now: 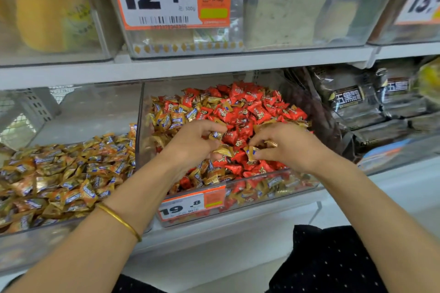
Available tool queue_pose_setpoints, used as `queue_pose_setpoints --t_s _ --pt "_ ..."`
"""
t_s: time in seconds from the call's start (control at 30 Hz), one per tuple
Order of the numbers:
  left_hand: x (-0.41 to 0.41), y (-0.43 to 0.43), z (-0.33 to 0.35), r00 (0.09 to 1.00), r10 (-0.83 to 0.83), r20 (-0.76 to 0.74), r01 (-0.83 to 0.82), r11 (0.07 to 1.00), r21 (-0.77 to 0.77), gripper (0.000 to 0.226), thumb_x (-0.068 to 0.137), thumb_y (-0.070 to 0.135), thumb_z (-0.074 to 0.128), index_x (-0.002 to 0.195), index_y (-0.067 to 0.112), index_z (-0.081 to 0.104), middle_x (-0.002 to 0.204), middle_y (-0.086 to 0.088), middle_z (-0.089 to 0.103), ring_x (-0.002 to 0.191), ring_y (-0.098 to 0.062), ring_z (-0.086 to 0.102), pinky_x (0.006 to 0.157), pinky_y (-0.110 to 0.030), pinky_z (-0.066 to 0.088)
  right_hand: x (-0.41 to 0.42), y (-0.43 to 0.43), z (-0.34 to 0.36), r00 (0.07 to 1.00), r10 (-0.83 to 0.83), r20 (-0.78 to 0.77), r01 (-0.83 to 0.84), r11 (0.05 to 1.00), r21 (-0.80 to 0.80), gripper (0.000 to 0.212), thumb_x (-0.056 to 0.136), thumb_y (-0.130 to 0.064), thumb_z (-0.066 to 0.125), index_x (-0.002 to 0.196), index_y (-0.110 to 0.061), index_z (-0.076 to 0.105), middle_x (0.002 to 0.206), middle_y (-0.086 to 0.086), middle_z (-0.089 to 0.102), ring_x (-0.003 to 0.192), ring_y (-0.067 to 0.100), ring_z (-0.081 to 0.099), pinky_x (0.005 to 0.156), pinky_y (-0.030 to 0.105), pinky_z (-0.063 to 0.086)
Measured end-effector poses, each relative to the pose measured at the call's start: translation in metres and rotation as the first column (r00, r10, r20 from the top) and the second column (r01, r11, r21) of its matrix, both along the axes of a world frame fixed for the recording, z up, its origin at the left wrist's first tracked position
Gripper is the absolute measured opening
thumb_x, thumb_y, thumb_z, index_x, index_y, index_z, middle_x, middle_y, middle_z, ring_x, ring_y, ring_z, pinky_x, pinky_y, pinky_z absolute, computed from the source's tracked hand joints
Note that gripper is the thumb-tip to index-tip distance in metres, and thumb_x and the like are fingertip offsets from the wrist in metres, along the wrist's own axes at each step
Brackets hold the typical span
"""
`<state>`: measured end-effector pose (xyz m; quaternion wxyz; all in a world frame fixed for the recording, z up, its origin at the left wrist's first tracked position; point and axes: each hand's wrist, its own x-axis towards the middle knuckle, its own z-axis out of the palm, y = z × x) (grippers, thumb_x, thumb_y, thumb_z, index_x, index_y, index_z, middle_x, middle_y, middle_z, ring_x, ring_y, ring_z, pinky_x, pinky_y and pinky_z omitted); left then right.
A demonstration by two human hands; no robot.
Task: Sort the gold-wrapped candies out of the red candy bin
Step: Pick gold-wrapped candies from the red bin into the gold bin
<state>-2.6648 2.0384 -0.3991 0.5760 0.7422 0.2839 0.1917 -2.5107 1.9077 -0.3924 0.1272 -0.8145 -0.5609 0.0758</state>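
Open across the front of the red candy bin (297, 182); capped above it by the white shelf (190, 68); walled on its left by a clear side panel (139, 121); crowded on its right by black snack packets (352, 100).

The bin (281, 187) is clear, glossy plastic. Gold candies (170, 121) and red candies (240, 112) wear shiny, crinkled foil. The bangle (119, 219) is polished metal; the tag (190, 204) matt paper.
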Motion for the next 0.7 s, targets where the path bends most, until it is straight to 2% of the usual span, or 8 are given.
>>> queue_pose_setpoints --t_s 0.1,0.2,0.33,0.4,0.47,0.57,0.63,0.7 --pt "0.006 -0.003 -0.002 0.999 -0.004 0.044 0.005 1.0 -0.022 0.021 0.089 0.0 0.057 0.101 0.015 0.064 0.118 0.001 0.046 0.11 -0.015 0.053 0.059 -0.014 0.054 -0.004 0.007 -0.008 0.986 -0.01 0.168 0.01 1.0 0.0 0.042 0.084 -0.042 0.065 0.125 -0.037 0.055 0.124 -0.005 0.052 0.113 0.017 0.053 0.086 0.036 0.049" --pt "0.01 -0.001 -0.003 0.997 0.03 0.071 -0.029 1.0 -0.01 0.014 0.087 0.002 0.061 0.088 0.016 0.062 0.112 -0.004 0.05 0.093 -0.016 0.06 0.06 -0.017 0.055 -0.005 0.013 -0.014 0.973 -0.022 0.231 0.018 1.0 0.019 0.045 0.085 -0.044 0.062 0.128 -0.042 0.051 0.12 -0.002 0.05 0.109 0.019 0.054 0.075 0.031 0.044" --pt "0.011 0.001 -0.005 0.994 0.046 0.099 -0.045 0.999 -0.012 0.013 0.087 0.003 0.062 0.081 0.012 0.054 0.107 -0.01 0.056 0.075 -0.014 0.06 0.058 -0.018 0.053 -0.005 0.013 -0.02 0.973 -0.038 0.226 0.017 0.995 0.095 0.029 0.083 -0.041 0.065 0.11 -0.033 0.06 0.116 -0.001 0.049 0.096 0.022 0.058 0.066 0.028 0.041" --pt "0.011 0.001 -0.007 0.993 0.055 0.101 -0.053 0.998 -0.016 0.016 0.087 0.002 0.06 0.079 0.011 0.051 0.098 -0.012 0.056 0.075 -0.015 0.06 0.057 -0.018 0.053 -0.001 0.009 -0.02 0.997 -0.039 0.064 0.025 0.98 0.195 0.022 0.082 -0.036 0.068 0.101 -0.028 0.062 0.111 -0.002 0.053 0.095 0.022 0.058 0.076 0.033 0.047" --pt "0.012 0.002 -0.008 0.992 0.066 0.109 -0.062 0.997 -0.045 0.017 0.089 0.0 0.057 0.08 0.011 0.047 0.092 -0.016 0.054 0.078 -0.016 0.061 0.055 -0.018 0.053 0.003 0.004 -0.014 0.977 0.01 -0.214 0.06 0.945 0.322 0.013 0.083 -0.027 0.07 0.092 -0.022 0.062 0.097 -0.003 0.062 0.09 0.018 0.06 0.08 0.036 0.049" --pt "0.015 0.0 -0.006 0.985 0.103 0.135 -0.082 0.985 -0.151 0.017 0.089 -0.001 0.056 0.095 0.011 0.046 0.1 -0.02 0.049 0.078 -0.014 0.06 0.053 -0.016 0.051 0.009 -0.003 -0.002 0.831 0.066 -0.552 0.208 0.884 0.419 0.011 0.085 -0.02 0.068 0.083 -0.013 0.059 0.055 -0.008 0.059 0.042 0.014 0.048 0.043 0.026 0.041" --pt "0.019 0.0 -0.004 0.977 0.142 0.156 -0.095 0.956 -0.276 0.036 0.088 -0.003 0.057 0.117 0.015 0.046 0.111 -0.019 0.049 0.076 -0.017 0.061 0.052 -0.017 0.051 0.013 -0.006 0.002 0.7 0.041 -0.713 0.356 0.845 0.398 0.015 0.087 -0.021 0.066 0.083 -0.01 0.056 0.046 -0.007 0.049 0.034 0.011 0.034 0.035 0.02 0.029" --pt "0.023 -0.003 -0.001 0.969 0.176 0.172 -0.092 0.907 -0.411 0.043 0.089 -0.005 0.054 0.127 0.013 0.047 0.114 -0.019 0.052 0.077 -0.019 0.063 0.052 -0.017 0.051 0.016 -0.005 0.007 0.542 0.012 -0.84 0.516 0.784 0.344 0.013 0.088 -0.018 0.061 0.078 -0.013 0.054 0.052 -0.005 0.052 0.036 0.01 0.034 0.035 0.019 0.028"
